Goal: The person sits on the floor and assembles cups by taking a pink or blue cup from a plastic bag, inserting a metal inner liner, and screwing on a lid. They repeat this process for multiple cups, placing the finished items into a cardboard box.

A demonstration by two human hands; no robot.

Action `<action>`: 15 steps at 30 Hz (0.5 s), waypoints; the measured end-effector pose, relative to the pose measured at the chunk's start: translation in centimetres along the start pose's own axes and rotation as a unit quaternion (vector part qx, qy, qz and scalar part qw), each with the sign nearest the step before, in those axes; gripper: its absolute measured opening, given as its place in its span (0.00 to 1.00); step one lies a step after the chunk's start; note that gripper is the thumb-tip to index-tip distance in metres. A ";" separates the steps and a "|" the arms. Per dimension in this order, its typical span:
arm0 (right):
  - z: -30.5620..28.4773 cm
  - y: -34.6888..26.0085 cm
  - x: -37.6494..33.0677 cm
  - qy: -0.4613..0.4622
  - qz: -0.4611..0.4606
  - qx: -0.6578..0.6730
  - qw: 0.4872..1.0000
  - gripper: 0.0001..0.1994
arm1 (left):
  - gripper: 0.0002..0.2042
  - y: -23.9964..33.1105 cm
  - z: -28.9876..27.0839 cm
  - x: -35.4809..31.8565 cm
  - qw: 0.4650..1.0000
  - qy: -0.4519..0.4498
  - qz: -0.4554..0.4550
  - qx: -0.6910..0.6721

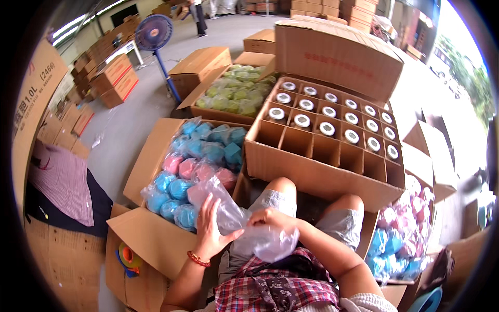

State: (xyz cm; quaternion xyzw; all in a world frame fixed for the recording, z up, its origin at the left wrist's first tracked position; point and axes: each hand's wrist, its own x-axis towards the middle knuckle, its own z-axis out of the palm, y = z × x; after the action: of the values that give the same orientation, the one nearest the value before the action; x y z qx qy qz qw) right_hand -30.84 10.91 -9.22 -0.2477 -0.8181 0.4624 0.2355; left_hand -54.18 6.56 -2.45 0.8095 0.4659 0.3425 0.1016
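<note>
A clear plastic bag [231, 210] stretches between my two hands above my lap. My right hand [273, 218] is closed, pinching the bag's side, and loose film hangs below it. My left hand [209, 229] lies along the bag's left side with fingers stretched out and the thumb spread away, touching the film. Pale pink shows at the bag's upper left end; I cannot tell whether it is inside or behind. Just beyond, an open carton [148, 158] holds blue wrapped pieces [179, 188] and pink wrapped pieces [188, 167].
Ahead, a divided carton [322, 169] holds several white-lidded jars [326, 128]; its front cells show no jars. Green wrapped pieces [236, 88] fill another carton behind. Pink and blue bagged pieces [405, 223] are at right. A tape roll [129, 257] lies lower left; a fan [154, 32] stands behind.
</note>
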 end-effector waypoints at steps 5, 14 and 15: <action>3.8 -2.5 -7.8 0.092 0.061 0.128 0.986 0.09 | 0.32 -4.3 6.9 -6.9 0.940 -0.318 -0.056 -0.108; 4.5 -6.4 -19.3 0.423 0.244 0.340 0.804 0.08 | 0.19 -9.6 15.0 -2.4 0.718 0.053 -0.399 -0.568; 4.5 -6.3 -19.7 0.448 0.229 0.352 0.789 0.08 | 0.16 -12.6 16.5 -2.6 0.724 0.106 -0.416 -0.540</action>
State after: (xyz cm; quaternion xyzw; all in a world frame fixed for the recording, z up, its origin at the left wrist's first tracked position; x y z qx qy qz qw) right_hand -19.71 -7.10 -8.84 -0.5073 -0.3205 0.5962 0.5334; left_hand -52.97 13.87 -22.01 0.3009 0.4995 0.5431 0.6041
